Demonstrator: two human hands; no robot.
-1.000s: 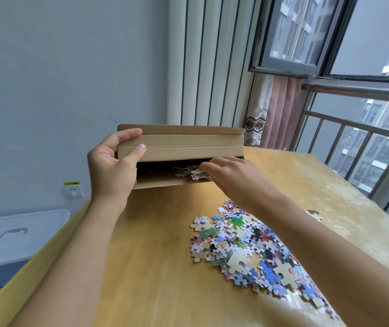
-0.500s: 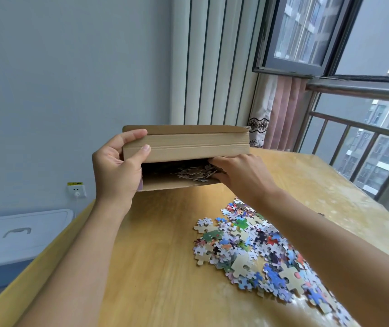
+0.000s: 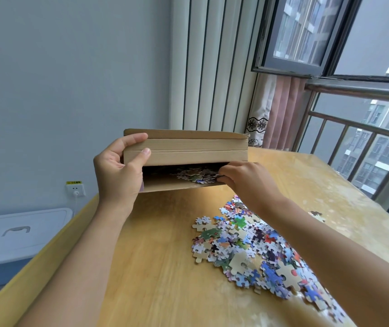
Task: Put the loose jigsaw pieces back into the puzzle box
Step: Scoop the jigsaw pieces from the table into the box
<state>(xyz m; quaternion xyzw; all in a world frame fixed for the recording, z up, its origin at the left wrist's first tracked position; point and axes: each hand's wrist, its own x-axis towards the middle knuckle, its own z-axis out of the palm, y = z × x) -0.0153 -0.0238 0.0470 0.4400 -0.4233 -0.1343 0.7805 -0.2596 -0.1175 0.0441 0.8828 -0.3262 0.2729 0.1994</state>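
Observation:
A brown cardboard puzzle box (image 3: 188, 149) is held tilted above the far part of the wooden table (image 3: 155, 267), its open side facing me. My left hand (image 3: 120, 171) grips the box's left end, thumb on the front flap. My right hand (image 3: 245, 179) is at the right of the opening, fingers curled at the box's lower edge beside a heap of pieces inside the box (image 3: 195, 174); whether it holds pieces is hidden. A large pile of colourful loose jigsaw pieces (image 3: 254, 246) lies on the table under my right forearm.
A lone piece (image 3: 316, 215) lies to the right of my forearm. A white and blue plastic bin (image 3: 14, 239) stands on the floor left of the table. A wall socket (image 3: 75, 189), vertical blinds, a curtain and a railed window surround the table's far end.
My right hand has slid to the right along the box opening, and its fingers have curled at the lower edge. More pieces show inside the box. My left hand keeps its grip.

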